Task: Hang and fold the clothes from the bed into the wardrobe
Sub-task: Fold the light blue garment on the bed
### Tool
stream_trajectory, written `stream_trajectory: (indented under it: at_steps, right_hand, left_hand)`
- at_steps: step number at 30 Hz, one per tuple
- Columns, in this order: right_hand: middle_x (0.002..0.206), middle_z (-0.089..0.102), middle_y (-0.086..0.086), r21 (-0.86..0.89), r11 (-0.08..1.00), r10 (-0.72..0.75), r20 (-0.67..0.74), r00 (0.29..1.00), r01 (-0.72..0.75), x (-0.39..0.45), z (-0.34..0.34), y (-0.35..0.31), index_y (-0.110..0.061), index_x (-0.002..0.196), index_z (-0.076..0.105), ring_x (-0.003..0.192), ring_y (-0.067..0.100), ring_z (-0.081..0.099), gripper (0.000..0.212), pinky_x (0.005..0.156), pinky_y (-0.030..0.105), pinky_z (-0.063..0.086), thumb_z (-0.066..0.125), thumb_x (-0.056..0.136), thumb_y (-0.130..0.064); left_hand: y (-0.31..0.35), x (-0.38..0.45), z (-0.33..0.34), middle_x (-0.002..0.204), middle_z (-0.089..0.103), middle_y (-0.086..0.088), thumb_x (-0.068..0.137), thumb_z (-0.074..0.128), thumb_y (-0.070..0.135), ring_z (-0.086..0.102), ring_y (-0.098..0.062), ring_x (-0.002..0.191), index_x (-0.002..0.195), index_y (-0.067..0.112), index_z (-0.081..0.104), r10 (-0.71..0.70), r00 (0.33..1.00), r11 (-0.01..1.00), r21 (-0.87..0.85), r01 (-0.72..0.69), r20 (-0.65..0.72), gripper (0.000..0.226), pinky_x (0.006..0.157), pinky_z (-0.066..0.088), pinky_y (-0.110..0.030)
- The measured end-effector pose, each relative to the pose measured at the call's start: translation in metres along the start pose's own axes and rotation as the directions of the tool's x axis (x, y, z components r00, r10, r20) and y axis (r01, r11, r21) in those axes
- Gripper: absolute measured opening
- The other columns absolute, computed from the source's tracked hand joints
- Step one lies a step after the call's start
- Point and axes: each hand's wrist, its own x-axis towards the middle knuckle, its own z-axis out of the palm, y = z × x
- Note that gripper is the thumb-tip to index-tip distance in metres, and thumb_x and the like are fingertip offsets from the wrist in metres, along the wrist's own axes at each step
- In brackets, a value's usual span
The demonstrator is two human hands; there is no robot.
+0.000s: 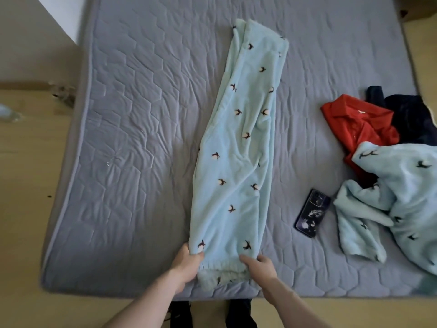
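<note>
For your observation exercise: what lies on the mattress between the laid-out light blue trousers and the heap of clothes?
In the head view, a dark phone lies between the trousers and the heap.

place: a bedroom at home | proof: I stand at the foot of a bed (132, 138) with a grey quilted cover | clothes: fleece pyjama trousers (238, 147) laid flat, a pile of clothes (378, 147) beside them | other: my phone (312, 213) on the cover | floor: pale wood (26, 185)
</note>
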Motion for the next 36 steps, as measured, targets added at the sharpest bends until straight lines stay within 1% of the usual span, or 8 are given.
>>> stream_trajectory:
  at_steps: [6,9,12,14,18,22,31,36]
  right_hand:
    - [0.107,0.073,0.01,0.01,0.994,0.11,0.086,0.99,-0.111,-0.058,-0.022,0.029,-0.013,0.121,0.061,0.089,0.028,0.075,0.043,0.059,0.032,0.06,0.076,0.081,-0.02]
    - [0.111,0.072,0.009,-0.13,0.977,0.188,0.145,0.971,-0.17,-0.083,-0.033,0.053,-0.008,0.123,0.062,0.095,0.026,0.073,0.072,0.069,0.034,0.063,0.083,0.056,-0.024]
    - [0.134,0.063,0.006,-0.226,0.958,0.224,0.197,0.955,-0.178,-0.098,-0.035,0.067,-0.004,0.139,0.054,0.121,0.021,0.063,0.083,0.104,0.032,0.052,0.085,0.064,-0.022]
    - [0.139,0.06,0.009,-0.207,0.967,0.185,0.158,0.97,-0.15,-0.102,-0.034,0.068,-0.001,0.144,0.05,0.127,0.021,0.059,0.074,0.107,0.03,0.048,0.08,0.08,-0.022]
    - [0.09,0.074,0.005,-0.163,0.977,0.15,0.069,0.986,-0.137,-0.11,-0.042,0.044,-0.008,0.107,0.071,0.071,0.019,0.072,0.047,0.057,0.026,0.056,0.081,0.071,-0.037]
    - [0.059,0.061,0.003,-0.053,0.998,0.018,-0.03,0.999,-0.02,-0.104,-0.06,-0.03,-0.007,0.085,0.067,0.039,0.015,0.052,0.034,0.045,0.022,0.042,0.072,0.082,-0.041]
    - [0.092,0.078,0.013,0.314,0.897,-0.288,-0.114,0.951,0.31,-0.1,-0.084,-0.2,-0.006,0.109,0.068,0.068,0.022,0.075,0.031,0.054,0.026,0.057,0.063,0.093,-0.032]
    - [0.107,0.072,0.006,0.246,0.874,-0.37,-0.219,0.903,0.418,-0.074,-0.07,-0.196,-0.014,0.127,0.045,0.083,0.025,0.077,0.043,0.062,0.034,0.06,0.065,0.096,-0.036]
  left_hand:
    - [-0.008,-0.062,0.001,0.108,0.071,-0.007,0.099,0.061,0.029,0.073,-0.026,0.093,0.121,0.025,0.054,-0.113,0.993,0.989,0.097,0.108,0.04,0.023,0.079,0.064,-0.046]
    - [-0.03,-0.09,-0.004,0.113,0.062,-0.005,0.091,0.067,0.034,0.066,-0.017,0.089,0.125,0.015,0.05,-0.224,0.971,0.905,0.388,0.175,0.085,0.042,0.063,0.06,-0.031]
    - [-0.055,-0.101,-0.01,0.14,0.051,-0.005,0.074,0.076,0.041,0.057,-0.019,0.116,0.139,0.007,0.048,-0.239,0.969,0.812,0.56,0.167,0.057,0.078,0.094,0.052,-0.024]
    - [-0.053,-0.108,-0.012,0.141,0.048,-0.003,0.07,0.076,0.04,0.054,-0.017,0.12,0.143,0.006,0.044,-0.249,0.964,0.839,0.516,0.169,0.089,0.087,0.096,0.048,-0.022]
    - [-0.013,-0.11,-0.014,0.104,0.072,0.005,0.057,0.071,0.043,0.07,-0.012,0.092,0.112,0.019,0.068,-0.141,0.98,0.91,0.408,0.073,0.139,0.061,0.073,0.058,-0.023]
    - [0.063,-0.105,-0.019,0.092,0.08,0.0,0.06,0.074,0.05,0.076,-0.022,0.087,0.101,0.015,0.077,0.05,0.996,0.987,0.147,-0.061,0.076,0.054,0.075,0.06,-0.033]
    - [0.218,-0.065,-0.027,0.096,0.079,-0.014,0.096,0.068,0.038,0.077,-0.029,0.088,0.104,0.01,0.073,0.268,0.961,0.91,-0.308,-0.276,-0.07,0.029,0.075,0.065,-0.039]
    - [0.205,-0.031,-0.023,0.095,0.074,-0.01,0.1,0.062,0.033,0.066,-0.021,0.071,0.095,0.014,0.065,0.27,0.946,0.932,-0.201,-0.303,-0.178,0.019,0.063,0.054,-0.034]
